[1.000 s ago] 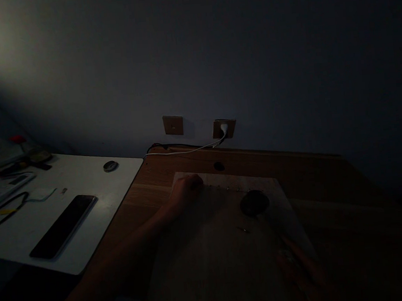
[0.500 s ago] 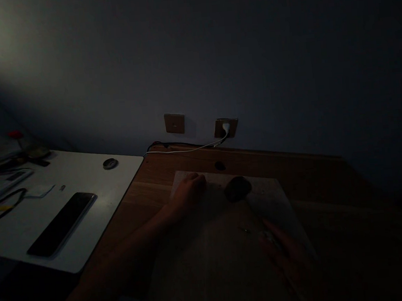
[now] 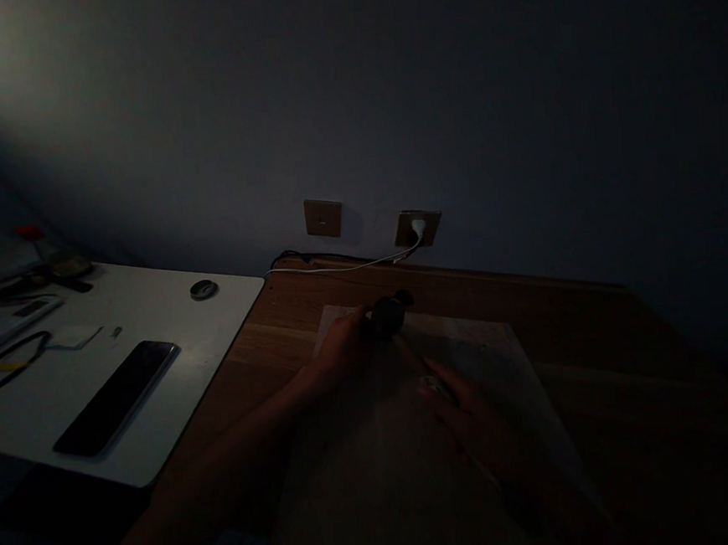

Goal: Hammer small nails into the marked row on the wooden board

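Leftmost, a white tabletop [image 3: 172, 321] bears a dark phone [image 3: 117, 398], lying flat and slanting away to the right, with a small round tin [image 3: 203, 290] beyond it. Next, the left hand [image 3: 344, 343] rests by the far left corner of a pale board [image 3: 378, 456], fingers curled in; whether they grip anything, I cannot tell. Just right of those fingers is the dark, rounded head of a long-handled tool [image 3: 412, 354], over the board's far edge; contact with the fingers is unclear. The tool's long axis runs diagonally, head pointing away and to the left, handle slanting back toward the lower right. Farther right, the right hand [image 3: 469, 415] is closed around that handle, whose near end fades into shadow. Behind, a white plug [image 3: 419, 228] sits in a wall socket [image 3: 403, 227].
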